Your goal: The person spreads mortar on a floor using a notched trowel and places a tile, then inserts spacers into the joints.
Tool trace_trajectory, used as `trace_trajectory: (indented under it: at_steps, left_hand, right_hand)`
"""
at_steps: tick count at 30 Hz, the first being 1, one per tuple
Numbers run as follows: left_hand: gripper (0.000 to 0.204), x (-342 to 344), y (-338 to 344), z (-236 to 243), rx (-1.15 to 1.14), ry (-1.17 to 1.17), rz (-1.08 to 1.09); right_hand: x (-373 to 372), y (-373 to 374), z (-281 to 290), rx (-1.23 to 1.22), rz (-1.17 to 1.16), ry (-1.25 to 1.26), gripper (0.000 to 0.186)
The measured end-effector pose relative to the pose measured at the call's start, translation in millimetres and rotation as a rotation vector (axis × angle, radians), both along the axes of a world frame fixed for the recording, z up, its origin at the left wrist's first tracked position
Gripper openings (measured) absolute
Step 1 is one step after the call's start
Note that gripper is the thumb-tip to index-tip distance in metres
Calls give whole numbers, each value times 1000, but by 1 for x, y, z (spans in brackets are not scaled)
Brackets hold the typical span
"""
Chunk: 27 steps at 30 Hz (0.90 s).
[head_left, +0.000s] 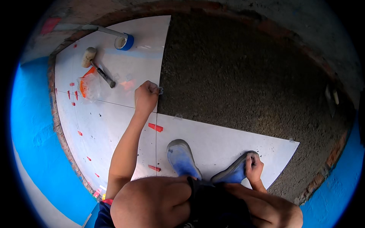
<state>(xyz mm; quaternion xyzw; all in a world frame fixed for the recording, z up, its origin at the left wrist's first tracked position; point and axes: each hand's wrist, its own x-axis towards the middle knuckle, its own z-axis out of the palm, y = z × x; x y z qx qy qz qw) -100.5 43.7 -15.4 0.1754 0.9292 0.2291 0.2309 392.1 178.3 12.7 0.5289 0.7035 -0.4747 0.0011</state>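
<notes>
The left hand (146, 96) reaches forward over the upper tile (149, 57), its thumb and fingertips pinching a small clear clip (161, 90). The clip is at the tile's right edge, beside the dark mortar (235, 76), just above the corner where the seams meet. The right hand (254, 167) is lower down by the right boot (232, 170), fingers curled in; I cannot tell whether it holds anything. The left boot (181, 155) stands on the lower right tile (213, 140). Along that tile's top edge, one more clear clip (178, 116) sits near the left end and another (291, 140) near the right corner. A red wedge (155, 127) crosses the seam below the left hand, with a second wedge (154, 168) farther down the same seam. On the upper tile lie a mallet (89, 57), head away from the person, and, just beside its handle, a plastic bag (89, 86) with orange in it. Beyond the mallet, a pale pipe (111, 31) reaches a blue ring (129, 41).
</notes>
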Motion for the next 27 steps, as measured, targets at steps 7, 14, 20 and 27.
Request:
trace_trajectory:
  at_steps: [7,14,20,27]
  left_hand:
    - [8,2,1,8,80,-129,85]
    - [6,2,-7,3,14,-151,113]
    - [7,3,1,6,9,-117,80]
    - [6,4,-4,4,-21,37,-104]
  right_hand:
    - [5,-1,-3,-26,-6,-15,8]
    - [5,-2,-5,-18,-6,-29,7]
    - [4,-1,-2,-31,-15,-24,7]
    - [6,-2,-5,-30,-26,-27,8]
